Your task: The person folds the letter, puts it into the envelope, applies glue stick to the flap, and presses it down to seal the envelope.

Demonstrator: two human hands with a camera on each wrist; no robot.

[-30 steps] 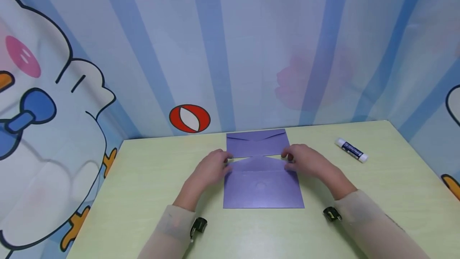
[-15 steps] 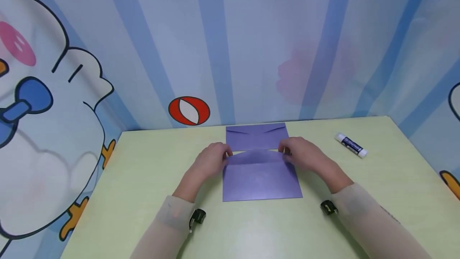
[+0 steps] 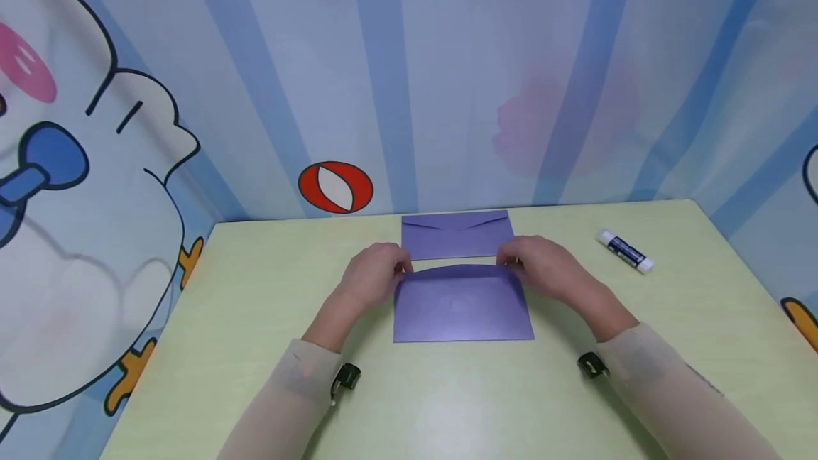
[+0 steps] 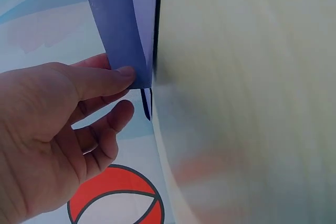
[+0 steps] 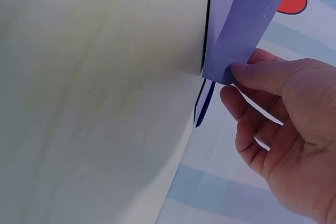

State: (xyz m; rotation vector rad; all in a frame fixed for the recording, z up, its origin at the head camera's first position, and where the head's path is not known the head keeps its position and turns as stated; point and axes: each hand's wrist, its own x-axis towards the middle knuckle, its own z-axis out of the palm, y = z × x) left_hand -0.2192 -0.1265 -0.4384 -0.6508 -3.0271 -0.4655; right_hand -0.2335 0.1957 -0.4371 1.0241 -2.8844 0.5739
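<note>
A purple envelope lies on the table in front of the person, its flap standing up along the far edge. My left hand pinches the left end of that flap; the left wrist view shows the thumb on the flap and fingers behind it. At the right end my right hand pinches the same flap between thumb and fingers, seen closely in the right wrist view. Just beyond lies a second purple envelope, flap side up, its flap lifted slightly; both hands are near its front corners.
A glue stick with white ends lies on the right of the pale yellow-green table. A blue striped backdrop with cartoon prints rises behind the table's far edge.
The near envelope's flap, which lay spread toward the far envelope, has been raised by both hands, which now pinch its ends. The head view has tilted down slightly. The glue stick stays put.
</note>
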